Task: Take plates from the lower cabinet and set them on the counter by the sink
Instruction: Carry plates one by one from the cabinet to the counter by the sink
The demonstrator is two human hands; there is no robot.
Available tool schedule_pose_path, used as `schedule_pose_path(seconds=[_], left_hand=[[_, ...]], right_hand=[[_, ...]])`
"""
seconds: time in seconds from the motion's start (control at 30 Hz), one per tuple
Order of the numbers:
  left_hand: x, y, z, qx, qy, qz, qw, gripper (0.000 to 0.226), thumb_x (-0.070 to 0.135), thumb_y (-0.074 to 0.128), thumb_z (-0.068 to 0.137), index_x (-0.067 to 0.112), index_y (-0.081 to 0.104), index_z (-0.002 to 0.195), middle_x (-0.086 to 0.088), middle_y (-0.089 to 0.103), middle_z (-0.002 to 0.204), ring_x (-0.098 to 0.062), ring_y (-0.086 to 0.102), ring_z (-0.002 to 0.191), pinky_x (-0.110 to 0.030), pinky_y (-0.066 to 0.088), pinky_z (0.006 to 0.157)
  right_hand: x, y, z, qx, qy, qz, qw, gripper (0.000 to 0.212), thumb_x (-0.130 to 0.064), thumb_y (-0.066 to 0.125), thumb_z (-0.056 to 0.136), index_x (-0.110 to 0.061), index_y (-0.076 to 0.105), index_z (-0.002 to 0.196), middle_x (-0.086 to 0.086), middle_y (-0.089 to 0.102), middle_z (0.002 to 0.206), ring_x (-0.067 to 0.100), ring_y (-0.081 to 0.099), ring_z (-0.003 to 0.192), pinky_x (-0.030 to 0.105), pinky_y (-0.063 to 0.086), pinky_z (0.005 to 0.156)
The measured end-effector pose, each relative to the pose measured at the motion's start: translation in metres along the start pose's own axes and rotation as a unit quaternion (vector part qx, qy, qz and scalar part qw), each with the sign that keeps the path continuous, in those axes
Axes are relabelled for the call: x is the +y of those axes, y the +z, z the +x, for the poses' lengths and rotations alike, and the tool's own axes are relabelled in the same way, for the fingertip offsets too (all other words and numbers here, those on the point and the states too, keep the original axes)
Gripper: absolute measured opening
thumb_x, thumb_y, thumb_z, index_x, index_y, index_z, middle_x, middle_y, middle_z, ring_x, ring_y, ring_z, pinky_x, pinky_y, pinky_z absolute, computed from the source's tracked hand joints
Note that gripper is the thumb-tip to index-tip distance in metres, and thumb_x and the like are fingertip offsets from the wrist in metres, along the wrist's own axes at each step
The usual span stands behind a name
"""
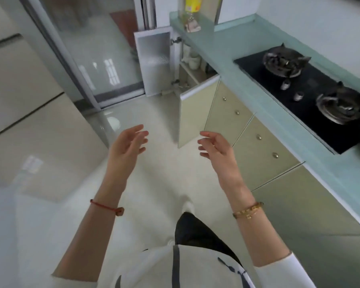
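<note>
**Lower cabinet (188, 76) with pale-green doors open, hands empty**

Left hand (129, 145) hovers at nine o'clock of the right hand (215, 148), both with fingers loosely spread, holding nothing. At twelve o'clock, blurred white crockery (192, 60) sits inside the cabinet. At two o'clock, the pale-green glass counter (216, 44) carries a black gas hob (312, 96).

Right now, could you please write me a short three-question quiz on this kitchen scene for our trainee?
1. True or false: the left hand and the right hand both hold nothing.
2. How many burners does the hob have?
3. The lower cabinet at the counter's far end is: A shut; B open, both doors swung out; C without doors.
Key: 1 true; 2 two; 3 B.
</note>
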State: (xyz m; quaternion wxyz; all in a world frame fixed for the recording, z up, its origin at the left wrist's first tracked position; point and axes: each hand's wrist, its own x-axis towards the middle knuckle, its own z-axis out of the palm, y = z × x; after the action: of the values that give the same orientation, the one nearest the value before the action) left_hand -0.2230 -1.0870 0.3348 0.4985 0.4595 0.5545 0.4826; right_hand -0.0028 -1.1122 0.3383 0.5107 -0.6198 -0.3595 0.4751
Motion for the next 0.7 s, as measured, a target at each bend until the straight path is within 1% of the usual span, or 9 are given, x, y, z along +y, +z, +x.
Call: schedule_pose_path(seconds=[0.13,0.27,0.5,0.57,0.7], left_hand=[[-0.003,-0.02,0.057,0.026,0.001,0.0,1.0,0.027,0.026,0.057,0.099,0.021,0.066,0.124,0.003,0.074,0.113,-0.015,0.07,0.107,-0.033,0.055,0.093],[0.003,-0.029,0.133,0.043,0.004,0.002,0.999,0.027,0.026,0.057,0.099,0.022,0.066,0.124,0.003,0.074,0.113,-0.014,0.07,0.106,-0.033,0.055,0.093],[0.039,-0.025,0.29,0.059,0.011,0.003,0.998,0.026,0.019,0.056,0.099,0.018,0.066,0.123,-0.001,0.074,0.111,-0.016,0.071,0.104,-0.034,0.056,0.093],[0.047,-0.024,0.33,0.06,0.007,0.002,0.998,0.025,0.018,0.056,0.099,0.017,0.066,0.122,0.0,0.074,0.111,-0.017,0.071,0.104,-0.034,0.056,0.093],[0.053,-0.025,0.403,0.045,0.0,0.014,0.999,0.025,0.017,0.055,0.099,0.019,0.065,0.122,0.001,0.073,0.111,-0.016,0.071,0.104,-0.031,0.055,0.091]], right_hand=[[-0.007,0.04,0.063,-0.024,0.003,-0.001,1.0,0.023,-0.01,0.056,0.093,-0.014,0.066,0.114,0.005,0.066,0.097,0.015,0.062,0.087,0.029,0.054,0.083],[-0.02,0.073,0.141,-0.033,-0.001,-0.004,0.999,0.023,-0.011,0.057,0.093,-0.013,0.065,0.115,0.009,0.067,0.103,0.016,0.063,0.089,0.028,0.055,0.082],[-0.067,0.126,0.302,-0.041,-0.022,-0.027,0.999,0.022,-0.015,0.059,0.092,-0.017,0.065,0.113,0.001,0.067,0.101,0.014,0.064,0.091,0.019,0.053,0.073],[-0.078,0.143,0.341,-0.041,-0.026,-0.028,0.998,0.023,-0.016,0.059,0.092,-0.016,0.064,0.114,-0.001,0.066,0.099,0.013,0.063,0.089,0.019,0.052,0.074],[-0.093,0.175,0.402,-0.027,-0.014,-0.029,0.999,0.021,-0.015,0.058,0.093,-0.016,0.065,0.113,0.002,0.066,0.103,0.014,0.062,0.091,0.022,0.054,0.079]])
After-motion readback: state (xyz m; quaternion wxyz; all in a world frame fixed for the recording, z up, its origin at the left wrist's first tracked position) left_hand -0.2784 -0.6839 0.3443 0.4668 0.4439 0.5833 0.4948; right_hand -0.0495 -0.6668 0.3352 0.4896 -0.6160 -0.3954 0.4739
